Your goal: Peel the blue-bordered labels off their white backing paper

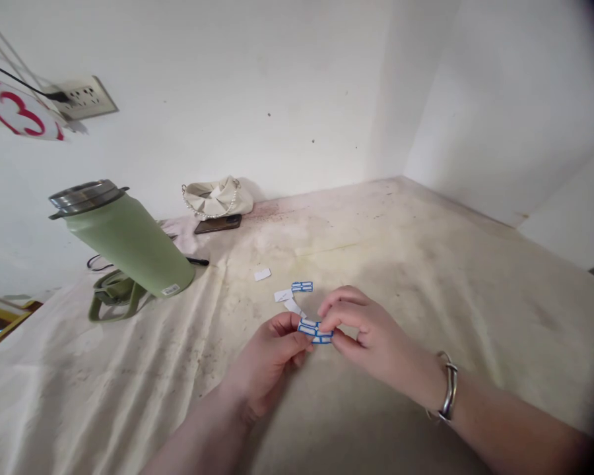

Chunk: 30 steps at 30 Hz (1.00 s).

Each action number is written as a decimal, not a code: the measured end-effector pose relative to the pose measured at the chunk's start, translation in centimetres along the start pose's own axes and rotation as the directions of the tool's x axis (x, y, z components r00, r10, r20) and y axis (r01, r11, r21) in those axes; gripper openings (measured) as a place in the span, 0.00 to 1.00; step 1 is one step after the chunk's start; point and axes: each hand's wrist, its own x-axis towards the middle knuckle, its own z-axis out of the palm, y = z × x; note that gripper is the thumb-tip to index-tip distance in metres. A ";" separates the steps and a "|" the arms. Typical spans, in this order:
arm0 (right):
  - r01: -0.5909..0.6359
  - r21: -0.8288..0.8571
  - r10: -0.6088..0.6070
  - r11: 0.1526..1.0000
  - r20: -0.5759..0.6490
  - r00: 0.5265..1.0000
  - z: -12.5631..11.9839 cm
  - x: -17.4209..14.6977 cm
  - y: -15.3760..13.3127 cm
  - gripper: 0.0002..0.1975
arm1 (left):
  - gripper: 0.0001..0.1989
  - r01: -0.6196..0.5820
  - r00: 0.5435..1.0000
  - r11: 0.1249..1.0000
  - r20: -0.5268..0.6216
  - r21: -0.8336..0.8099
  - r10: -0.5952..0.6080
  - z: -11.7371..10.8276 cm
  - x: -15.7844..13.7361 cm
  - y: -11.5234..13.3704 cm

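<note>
Grip status: the left hand (pixel 277 346) grasps a blue-bordered label sheet (pixel 307 329) between thumb and fingers. The right hand (pixel 371 326) appears to pinch the right end of the same sheet. The sheet is held between both hands, over the counter (pixel 400 264).

Progress: handling of the held sheet appears to be under way. One blue-bordered piece (pixel 302 286) lies separate on the counter, just beyond the grip. A folded white slip (pixel 283 295) lies beside its left end; a narrow white strip (pixel 293 306) runs between that slip and the held sheet, contact undetermined. A small white slip (pixel 263 274) lies farther beyond, to the left. The held sheet has not been set down; how much remains cannot be determined.

Markings: no text is legible on the sheet. Left of the grip, the green bottle (pixel 133 244) carries a small sticker (pixel 170 289), unreadable. Far left, a wall sign (pixel 22 112) reads "3" in red.
</note>
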 end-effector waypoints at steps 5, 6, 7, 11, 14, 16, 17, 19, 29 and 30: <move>-0.068 0.052 0.061 0.996 0.124 0.990 -0.2 0.2 0.0 0.14 | 0.04 0.014 0.999 1.000 0.046 -0.012 -0.013 -0.4 0.2 -0.2; -0.087 0.062 0.078 0.994 0.144 0.987 -0.2 0.1 0.0 0.14 | 0.04 0.016 0.999 1.000 0.048 -0.017 -0.015 -0.4 0.2 -0.2; -0.109 0.070 0.097 0.992 0.159 0.982 -0.3 0.1 -0.1 0.14 | 0.03 0.020 0.999 1.000 0.049 -0.022 -0.019 -0.4 0.2 -0.2; -0.208 0.051 0.194 0.977 0.207 0.959 -0.4 -0.1 -0.4 0.14 | 0.04 0.039 0.998 0.999 0.051 -0.030 -0.038 -0.6 0.2 -0.2; -0.252 0.018 0.242 0.968 0.215 0.946 -0.3 -0.1 -0.5 0.14 | 0.04 0.051 0.997 0.998 0.054 -0.037 -0.049 -0.6 0.3 -0.2; -0.256 0.012 0.247 0.967 0.215 0.945 -0.2 -0.1 -0.6 0.13 | 0.04 0.052 0.997 0.998 0.057 -0.042 -0.049 -0.6 0.3 -0.1; -0.256 0.011 0.248 0.967 0.215 0.945 -0.2 0.0 -0.6 0.13 | 0.04 0.051 0.997 0.998 0.060 -0.043 -0.048 -0.6 0.3 -0.1; -0.264 0.006 0.257 0.965 0.212 0.943 -0.2 0.0 -0.6 0.12 | 0.05 0.050 0.997 0.998 0.067 -0.039 -0.047 -0.5 0.3 0.0; -0.275 -0.026 0.274 0.961 0.206 0.940 -0.2 0.1 -0.4 0.14 | 0.15 -0.004 0.999 1.000 0.049 -0.011 0.005 -0.4 0.2 0.0; -0.271 -0.027 0.271 0.962 0.207 0.940 -0.2 0.1 -0.4 0.13 | 0.14 -0.008 0.999 1.000 0.052 0.007 0.008 -0.3 0.2 -0.1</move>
